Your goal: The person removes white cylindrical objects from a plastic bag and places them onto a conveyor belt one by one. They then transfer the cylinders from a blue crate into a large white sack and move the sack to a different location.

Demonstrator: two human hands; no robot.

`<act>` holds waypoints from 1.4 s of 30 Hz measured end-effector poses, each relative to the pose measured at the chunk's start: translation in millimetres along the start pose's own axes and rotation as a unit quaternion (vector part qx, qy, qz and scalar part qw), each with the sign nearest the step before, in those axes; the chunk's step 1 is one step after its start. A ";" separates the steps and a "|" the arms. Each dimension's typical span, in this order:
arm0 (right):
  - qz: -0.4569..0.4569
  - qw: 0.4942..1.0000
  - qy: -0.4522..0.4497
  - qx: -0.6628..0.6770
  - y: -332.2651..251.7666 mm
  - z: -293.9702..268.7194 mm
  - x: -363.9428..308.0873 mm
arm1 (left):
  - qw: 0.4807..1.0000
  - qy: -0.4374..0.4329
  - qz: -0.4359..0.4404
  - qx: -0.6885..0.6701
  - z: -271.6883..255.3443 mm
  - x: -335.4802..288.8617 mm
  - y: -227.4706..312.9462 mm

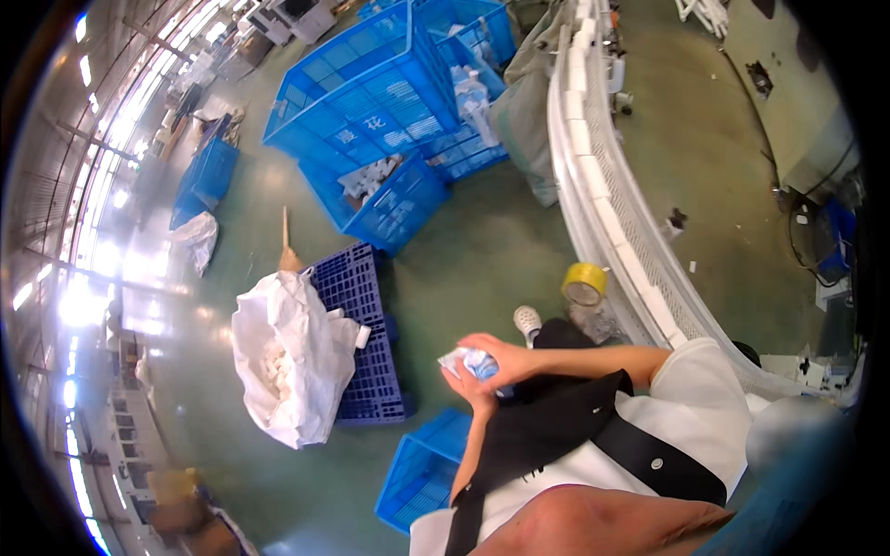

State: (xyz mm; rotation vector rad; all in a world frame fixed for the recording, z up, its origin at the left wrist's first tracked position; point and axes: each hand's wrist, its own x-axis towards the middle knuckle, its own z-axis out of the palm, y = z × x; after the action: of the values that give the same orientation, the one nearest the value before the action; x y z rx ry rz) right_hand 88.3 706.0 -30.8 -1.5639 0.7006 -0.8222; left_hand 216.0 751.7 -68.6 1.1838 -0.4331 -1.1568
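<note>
In front of my black apron, my left hand [474,393] and my right hand [503,360] come together around a small white-and-blue bundle [479,364]. It looks like crumpled plastic film or a packet; its exact kind cannot be made out. My right hand wraps it from the upper right, while the left supports it from below. Part of the bundle is hidden by the fingers. Below my left hand, an open blue crate [422,473] stands on the floor beside my left forearm.
A curved conveyor [612,199] carrying white pieces runs along the right, with a yellow tape roll [585,284] beside it. Left lies a dark blue pallet [357,315] with an open white sack [311,398]. Stacked blue crates [371,102] and a broom [288,250] stand farther off.
</note>
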 end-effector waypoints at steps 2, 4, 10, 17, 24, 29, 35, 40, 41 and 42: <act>0.011 1.000 -0.002 0.010 -12.4 -14.7 57.7 | 0.971 0.019 0.126 0.202 3.2 54.1 14.3; 0.031 0.999 -0.005 0.022 -6.4 -34.5 108.4 | 0.991 0.040 0.054 0.117 45.6 93.6 48.6; 0.055 0.994 0.025 0.096 44.0 -101.9 210.8 | 0.989 -0.065 -0.134 -0.013 70.8 228.6 55.3; 0.221 0.940 0.260 -0.020 139.9 -206.6 266.5 | 0.949 -0.107 -0.054 0.291 121.2 408.5 70.6; 0.180 0.828 0.310 -0.431 147.5 -397.2 353.6 | 0.930 -0.184 -0.025 0.318 208.8 548.0 88.2; 0.206 0.693 0.343 -0.600 159.5 -606.4 414.4 | 0.922 -0.197 -0.015 0.333 302.5 598.0 81.7; 0.426 0.624 0.308 -0.578 268.5 -807.4 370.9 | 0.933 -0.085 0.022 0.348 399.4 627.5 58.5; 0.674 0.589 0.227 -0.385 373.4 -790.7 318.6 | 0.881 -0.032 0.172 0.441 460.3 665.5 76.5; 0.725 0.608 0.111 -0.303 394.2 -776.2 302.6 | 0.887 -0.018 0.185 0.424 466.7 675.1 78.6; 0.751 0.617 0.023 -0.236 410.7 -759.0 287.1 | 0.892 0.002 0.191 0.411 475.6 684.9 79.9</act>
State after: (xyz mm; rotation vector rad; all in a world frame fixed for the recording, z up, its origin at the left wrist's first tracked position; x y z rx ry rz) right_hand -366.5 -16.5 -344.2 -0.7805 1.9300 0.6772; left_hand 158.9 -82.0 -10.3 1.7155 -1.1735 -0.6139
